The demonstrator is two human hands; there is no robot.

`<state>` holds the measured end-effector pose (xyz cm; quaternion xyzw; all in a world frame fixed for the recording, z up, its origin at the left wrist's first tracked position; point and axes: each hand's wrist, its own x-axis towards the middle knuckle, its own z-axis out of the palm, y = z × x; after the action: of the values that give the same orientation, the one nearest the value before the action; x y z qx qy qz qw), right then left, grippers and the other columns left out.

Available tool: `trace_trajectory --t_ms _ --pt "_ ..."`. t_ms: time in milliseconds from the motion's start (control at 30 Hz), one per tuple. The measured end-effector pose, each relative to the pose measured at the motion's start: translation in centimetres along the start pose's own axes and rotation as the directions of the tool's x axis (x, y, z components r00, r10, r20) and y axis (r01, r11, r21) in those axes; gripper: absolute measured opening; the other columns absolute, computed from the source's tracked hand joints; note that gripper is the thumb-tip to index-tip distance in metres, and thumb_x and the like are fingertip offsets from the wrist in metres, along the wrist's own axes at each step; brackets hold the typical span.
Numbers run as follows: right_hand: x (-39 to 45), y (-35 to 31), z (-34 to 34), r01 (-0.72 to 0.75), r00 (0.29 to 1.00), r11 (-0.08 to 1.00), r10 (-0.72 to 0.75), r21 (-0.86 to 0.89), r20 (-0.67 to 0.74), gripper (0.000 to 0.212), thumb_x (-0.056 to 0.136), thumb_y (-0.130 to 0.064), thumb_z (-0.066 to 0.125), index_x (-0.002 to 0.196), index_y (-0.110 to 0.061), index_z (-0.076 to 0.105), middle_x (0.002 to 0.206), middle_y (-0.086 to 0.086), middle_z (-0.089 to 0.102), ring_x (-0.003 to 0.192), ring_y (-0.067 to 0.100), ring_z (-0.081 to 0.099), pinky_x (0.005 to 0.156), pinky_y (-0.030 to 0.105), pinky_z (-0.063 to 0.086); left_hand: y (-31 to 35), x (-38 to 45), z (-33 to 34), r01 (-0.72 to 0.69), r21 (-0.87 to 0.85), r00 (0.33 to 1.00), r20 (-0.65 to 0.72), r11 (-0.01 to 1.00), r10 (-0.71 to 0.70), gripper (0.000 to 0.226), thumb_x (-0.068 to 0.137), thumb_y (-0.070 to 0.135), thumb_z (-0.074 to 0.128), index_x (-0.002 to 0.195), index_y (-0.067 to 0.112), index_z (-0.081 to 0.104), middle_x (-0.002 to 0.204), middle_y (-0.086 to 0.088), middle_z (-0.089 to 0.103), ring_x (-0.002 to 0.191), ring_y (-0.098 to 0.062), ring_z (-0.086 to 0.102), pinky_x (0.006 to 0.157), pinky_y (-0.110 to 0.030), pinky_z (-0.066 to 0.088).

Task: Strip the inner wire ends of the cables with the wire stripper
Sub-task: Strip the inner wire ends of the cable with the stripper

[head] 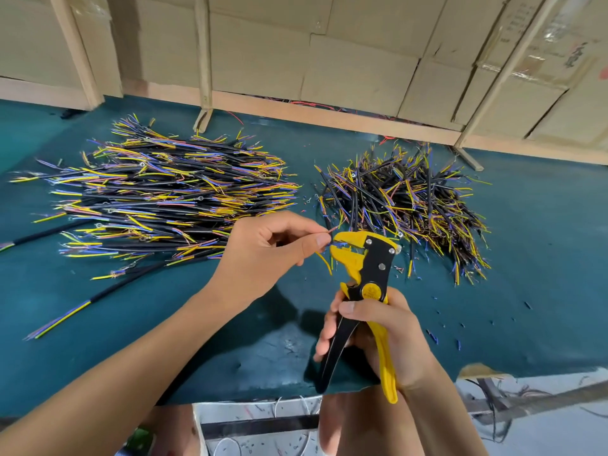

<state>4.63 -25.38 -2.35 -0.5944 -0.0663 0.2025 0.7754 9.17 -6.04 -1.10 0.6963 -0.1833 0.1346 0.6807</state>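
Presently, item in hand: one cable, its inner wire ends (330,240) pinched between thumb and forefinger of the left hand (273,248) at frame centre and fed into the yellow head of the wire stripper (365,261). The right hand (371,334), lower centre, wraps the stripper's black and yellow handles, which stand spread apart. Step judged: seating a wire in the head before the squeeze. Next move calls for closing the handles while the left hand holds the wire steady.

Surroundings: large pile of cables (158,199) at left on the teal table cover (543,258); smaller, more tangled pile (408,205) at right, just behind the stripper head. Insulation scraps (432,337) litter the cover at lower right. A loose yellow strand curls below the head and could snag.
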Motion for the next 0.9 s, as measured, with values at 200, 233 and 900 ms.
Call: trace_trajectory --t_ms 200,233,900 --pt "0.1 -0.2 0.4 -0.033 0.999 0.998 0.032 -0.061 -0.010 0.017 0.064 -0.017 0.071 0.070 -0.003 0.064 0.063 0.025 0.057 0.054 0.038 0.061 0.060 0.051 0.055 0.0 0.0 -0.4 -0.023 0.018 1.000 -0.020 1.000 0.024 0.004 0.086 0.015 0.077 0.086 0.019 0.079 0.078 0.000 0.075 0.056 -0.010 0.054 0.056 -0.015 0.041" --pt "0.1 -0.3 0.4 -0.037 0.999 0.997 0.036 -0.066 -0.012 0.017 0.063 -0.018 0.071 0.069 -0.003 0.064 0.063 0.025 0.057 0.053 0.038 0.061 0.060 0.050 0.055 0.1 0.0 -0.4 -0.027 0.021 0.999 -0.032 0.999 0.028 0.002 0.086 0.017 0.076 0.086 0.018 0.078 0.077 -0.001 0.074 0.056 -0.010 0.054 0.055 -0.015 0.040" --pt "-0.7 0.1 -0.1 0.058 0.998 0.998 -0.058 0.007 0.009 0.041 0.065 -0.035 0.090 0.083 -0.005 0.069 0.074 0.025 0.063 0.065 0.043 0.067 0.078 0.073 0.041 -1.5 0.2 -1.1 -0.601 0.620 0.758 0.240 0.505 0.607 0.009 0.094 0.003 0.069 0.098 -0.002 0.075 0.091 -0.011 0.068 0.076 -0.031 0.062 0.074 -0.042 0.049"
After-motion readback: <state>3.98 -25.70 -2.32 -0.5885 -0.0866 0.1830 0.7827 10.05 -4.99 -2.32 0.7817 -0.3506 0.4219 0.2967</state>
